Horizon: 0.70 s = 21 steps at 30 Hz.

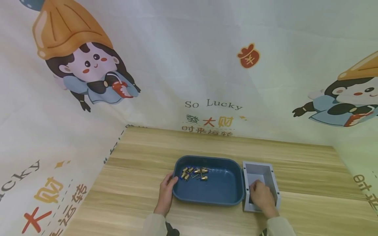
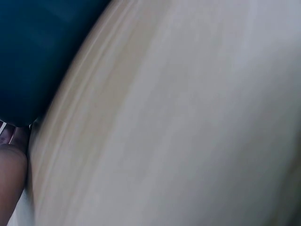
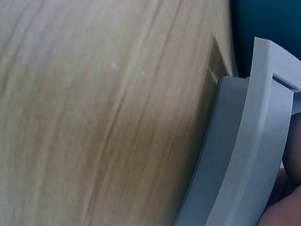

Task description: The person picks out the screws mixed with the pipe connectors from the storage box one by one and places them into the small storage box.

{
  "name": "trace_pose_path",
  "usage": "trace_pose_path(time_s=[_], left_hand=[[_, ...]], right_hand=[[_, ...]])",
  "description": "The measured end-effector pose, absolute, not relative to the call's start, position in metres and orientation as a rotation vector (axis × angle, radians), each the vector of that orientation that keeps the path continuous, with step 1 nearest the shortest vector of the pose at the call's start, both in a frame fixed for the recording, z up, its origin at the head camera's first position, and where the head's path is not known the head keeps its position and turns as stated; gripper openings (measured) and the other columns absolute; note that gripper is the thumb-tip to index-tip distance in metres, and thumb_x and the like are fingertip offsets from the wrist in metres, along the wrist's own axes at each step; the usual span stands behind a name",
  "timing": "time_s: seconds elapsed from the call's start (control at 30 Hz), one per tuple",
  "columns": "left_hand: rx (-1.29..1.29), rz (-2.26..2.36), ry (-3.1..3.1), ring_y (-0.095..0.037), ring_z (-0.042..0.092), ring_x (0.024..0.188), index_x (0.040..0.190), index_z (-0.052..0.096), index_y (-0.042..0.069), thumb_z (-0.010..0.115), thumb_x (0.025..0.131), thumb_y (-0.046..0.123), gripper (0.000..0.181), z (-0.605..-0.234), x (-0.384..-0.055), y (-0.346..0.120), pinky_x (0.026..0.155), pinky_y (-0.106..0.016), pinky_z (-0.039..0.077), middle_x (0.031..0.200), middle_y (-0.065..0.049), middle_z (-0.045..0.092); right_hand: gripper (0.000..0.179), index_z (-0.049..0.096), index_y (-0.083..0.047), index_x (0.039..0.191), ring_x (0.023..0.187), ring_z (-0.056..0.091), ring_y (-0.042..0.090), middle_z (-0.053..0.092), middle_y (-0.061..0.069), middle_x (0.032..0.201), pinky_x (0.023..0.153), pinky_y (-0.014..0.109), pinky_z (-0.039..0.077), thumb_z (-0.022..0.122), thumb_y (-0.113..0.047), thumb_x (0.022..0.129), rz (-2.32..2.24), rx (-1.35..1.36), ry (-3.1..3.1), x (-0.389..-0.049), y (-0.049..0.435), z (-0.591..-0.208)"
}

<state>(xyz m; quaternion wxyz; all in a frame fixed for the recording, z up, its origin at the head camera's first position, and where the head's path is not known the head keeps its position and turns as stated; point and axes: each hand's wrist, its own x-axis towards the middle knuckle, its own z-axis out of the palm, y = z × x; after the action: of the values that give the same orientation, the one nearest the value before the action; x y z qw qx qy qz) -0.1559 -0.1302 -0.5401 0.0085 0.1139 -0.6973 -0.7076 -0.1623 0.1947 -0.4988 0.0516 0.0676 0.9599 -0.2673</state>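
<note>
In the head view a dark blue tray (image 1: 206, 193) lies on the table, with several small brass fittings (image 1: 197, 171) grouped toward its left end. My left hand (image 1: 166, 193) grips the tray's left side, thumb over the rim and the other fingers outside. Against the tray's right side stands a grey rectangular box (image 1: 276, 188). My right hand (image 1: 262, 196) reaches down into this box, fingers bent; its fingertips and anything between them are hidden. In the right wrist view the box's wall (image 3: 249, 155) covers part of that hand.
A wood-grain table (image 1: 133, 164) carries the tray and box. Printed cloth (image 1: 165, 65) hangs behind the table and on both sides. Beige sleeves (image 1: 155, 224) cover the forearms at the bottom of the head view.
</note>
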Motion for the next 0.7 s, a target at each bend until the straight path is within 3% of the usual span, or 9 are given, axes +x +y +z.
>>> trace_pose_path(time_s=[0.4, 0.7], left_hand=[[0.309, -2.176, -2.232, -0.038, 0.038, 0.135, 0.138, 0.041, -0.003, 0.04, 0.102, 0.03, 0.05, -0.536, -0.153, -0.133, 0.115, -0.05, 0.026, 0.14, -0.024, 0.046], [0.319, -2.207, -2.22, -0.037, 0.039, 0.135, 0.138, 0.042, -0.002, 0.041, 0.101, 0.029, 0.048, -0.54, -0.156, -0.132, 0.114, -0.05, 0.027, 0.14, -0.023, 0.047]], right_hand=[[0.016, 0.058, 0.001, 0.086, 0.065, 0.06, 0.026, 0.063, 0.014, 0.073, 0.053, 0.042, 0.047, 0.048, -0.012, 0.088, -0.91, 0.174, 2.986, -0.166, 0.191, -0.489], [0.015, 0.059, 0.001, 0.088, 0.061, 0.057, 0.022, 0.062, 0.011, 0.072, 0.048, 0.033, 0.042, 0.052, -0.012, 0.087, -0.972, 0.172, 3.052, -0.172, 0.19, -0.476]])
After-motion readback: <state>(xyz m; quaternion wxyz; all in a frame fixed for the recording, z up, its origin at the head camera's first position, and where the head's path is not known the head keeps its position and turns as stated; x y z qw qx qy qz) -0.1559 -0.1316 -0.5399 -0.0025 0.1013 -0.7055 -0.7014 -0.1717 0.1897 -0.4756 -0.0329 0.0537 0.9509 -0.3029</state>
